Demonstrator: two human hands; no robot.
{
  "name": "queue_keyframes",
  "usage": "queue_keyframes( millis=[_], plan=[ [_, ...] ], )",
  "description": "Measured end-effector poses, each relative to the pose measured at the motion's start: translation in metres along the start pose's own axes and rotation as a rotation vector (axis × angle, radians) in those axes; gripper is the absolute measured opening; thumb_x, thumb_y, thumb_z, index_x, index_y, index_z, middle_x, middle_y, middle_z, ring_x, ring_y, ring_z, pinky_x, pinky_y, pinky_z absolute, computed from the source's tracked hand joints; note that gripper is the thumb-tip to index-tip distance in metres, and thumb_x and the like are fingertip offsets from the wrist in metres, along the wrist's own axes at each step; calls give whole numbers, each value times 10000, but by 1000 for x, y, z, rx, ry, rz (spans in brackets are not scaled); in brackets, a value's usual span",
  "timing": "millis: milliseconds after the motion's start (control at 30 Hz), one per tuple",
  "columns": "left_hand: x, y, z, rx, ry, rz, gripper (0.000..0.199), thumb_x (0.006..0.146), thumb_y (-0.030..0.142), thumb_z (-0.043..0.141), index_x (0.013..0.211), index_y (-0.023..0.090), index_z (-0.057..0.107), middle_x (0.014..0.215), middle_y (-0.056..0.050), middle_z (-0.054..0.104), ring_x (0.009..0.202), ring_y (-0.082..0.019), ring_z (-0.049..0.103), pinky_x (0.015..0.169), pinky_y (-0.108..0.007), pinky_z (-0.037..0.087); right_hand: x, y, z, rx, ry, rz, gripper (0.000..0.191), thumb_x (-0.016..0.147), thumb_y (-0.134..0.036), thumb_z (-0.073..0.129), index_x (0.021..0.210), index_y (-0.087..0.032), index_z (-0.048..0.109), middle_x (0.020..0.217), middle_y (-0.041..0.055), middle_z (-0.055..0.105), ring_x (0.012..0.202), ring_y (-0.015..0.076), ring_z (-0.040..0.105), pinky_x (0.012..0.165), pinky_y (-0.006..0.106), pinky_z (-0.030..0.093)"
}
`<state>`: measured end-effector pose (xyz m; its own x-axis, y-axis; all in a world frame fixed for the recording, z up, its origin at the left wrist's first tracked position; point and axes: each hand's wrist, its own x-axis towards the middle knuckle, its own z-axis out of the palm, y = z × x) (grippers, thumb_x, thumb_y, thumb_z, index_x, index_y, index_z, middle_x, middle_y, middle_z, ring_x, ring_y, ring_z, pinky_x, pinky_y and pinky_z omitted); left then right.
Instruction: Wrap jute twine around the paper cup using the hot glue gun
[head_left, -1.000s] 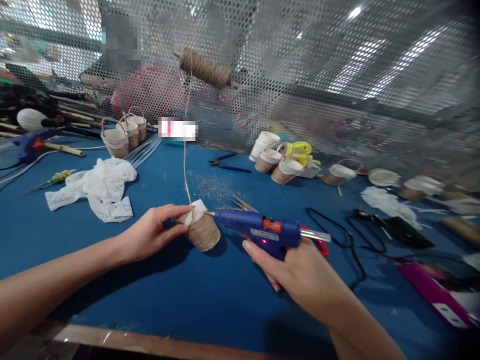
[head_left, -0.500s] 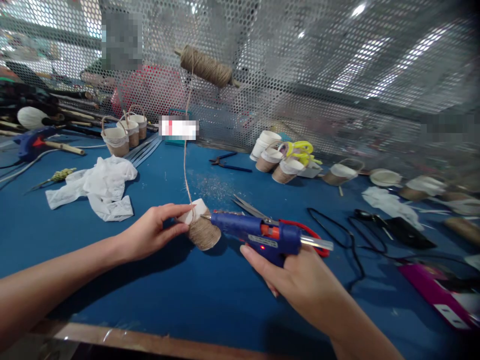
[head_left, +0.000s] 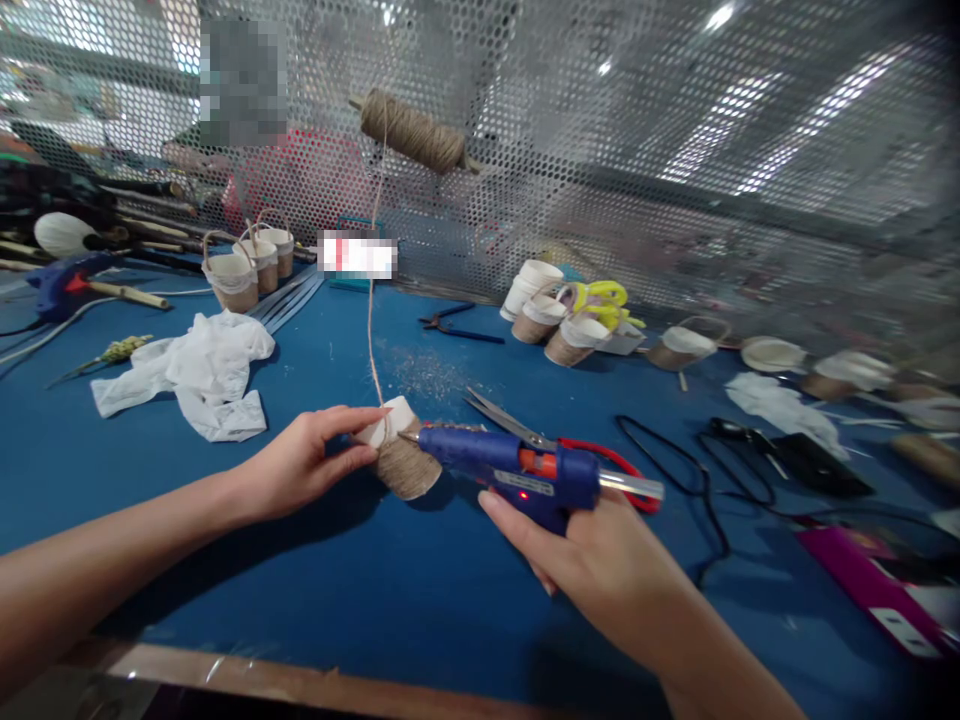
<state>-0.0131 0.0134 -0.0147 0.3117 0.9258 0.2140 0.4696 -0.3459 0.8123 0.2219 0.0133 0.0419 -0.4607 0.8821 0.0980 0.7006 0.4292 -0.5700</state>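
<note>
My left hand (head_left: 311, 465) pinches a small white paper cup (head_left: 409, 467) at its bare white end, with the cup lying tilted. Brown twine covers most of the cup's side. A strand of twine (head_left: 370, 330) runs from the cup up to a spool (head_left: 412, 132) on the mesh. In my right hand (head_left: 600, 560) is a blue hot glue gun (head_left: 510, 465), a clear glue stick poking out of its back and a small red light on. Its nozzle tip is at the twine's edge on the cup; I cannot tell whether they touch. Red-handled scissors (head_left: 510, 420) lie partly behind the gun.
Twine-wrapped baskets (head_left: 232, 285) stand at the back left, others (head_left: 574, 340) at the back right. White lace (head_left: 199, 375) lies on the left, near a second glue gun (head_left: 67, 285). Pliers (head_left: 457, 325) rest at the back. Black cables (head_left: 675, 460) and a purple power strip (head_left: 870, 590) lie right.
The glue gun has shifted very slightly to the left, its nozzle still at the twine on the cup. My left hand and the cup are almost unmoved.
</note>
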Motion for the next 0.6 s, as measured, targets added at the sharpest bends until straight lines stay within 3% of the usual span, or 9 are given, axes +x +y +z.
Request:
queue_keyframes(
  millis=[233,467,600],
  plan=[
    [-1,0,-2,42,-4,42,324,842,239,480,1138,136,563,1078,-98,661,954,-203,613,832,-327,492,4,6,-4,125,-84,198,405,777,-422,492,439,-240,361,324,-38,429,321,107,470,376,218,434],
    [-1,0,-2,63,-2,29,333,843,246,478,1146,131,553,1091,-100,654,947,-197,612,831,-324,488,8,7,-3,191,-96,208,357,796,-401,488,498,-215,420,348,-42,461,334,91,465,381,206,431],
    [-1,0,-2,69,2,25,330,841,250,481,1139,131,558,1072,-101,660,940,-199,613,828,-329,490,10,7,-5,186,-110,191,429,807,-398,486,434,-221,368,335,-35,449,336,89,464,387,205,434]
  ],
)
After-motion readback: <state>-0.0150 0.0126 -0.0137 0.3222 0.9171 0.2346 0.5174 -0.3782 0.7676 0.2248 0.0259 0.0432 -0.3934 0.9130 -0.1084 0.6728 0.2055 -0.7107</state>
